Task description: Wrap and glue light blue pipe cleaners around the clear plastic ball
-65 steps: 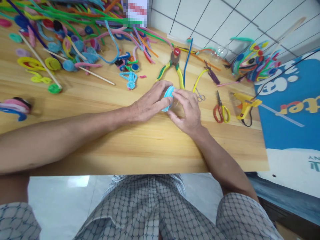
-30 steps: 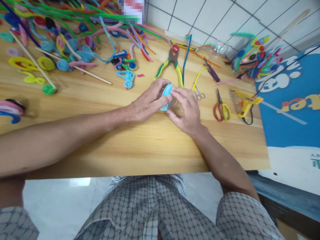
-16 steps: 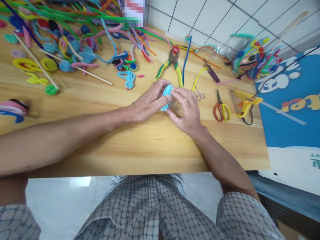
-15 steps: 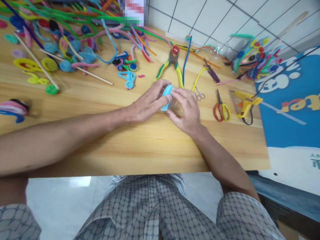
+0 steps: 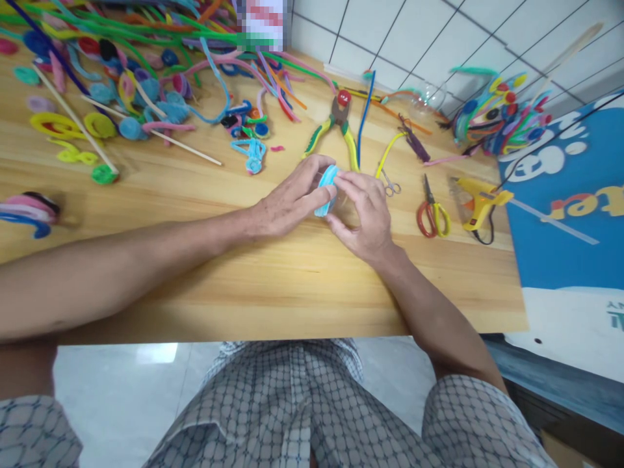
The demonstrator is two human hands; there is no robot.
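Note:
Both my hands meet over the middle of the wooden table [image 5: 273, 286]. My left hand [image 5: 292, 198] and my right hand [image 5: 363, 211] pinch a light blue coil of pipe cleaner [image 5: 326, 192] between their fingertips, held on edge just above the tabletop. Fingers of both hands are closed round it and hide most of the coil. Green and yellow handled pliers [image 5: 336, 127] lie just beyond my hands.
Loose pipe cleaners and coloured coils [image 5: 127, 84] cover the far left of the table. Red and yellow scissors [image 5: 431, 214], small scissors [image 5: 389, 185] and a yellow glue gun [image 5: 478, 205] lie to the right. A blue box [image 5: 565, 214] stands at the right edge.
Nothing much has changed; both hands stay on the blue coil, with only slight finger shifts and small camera movement.

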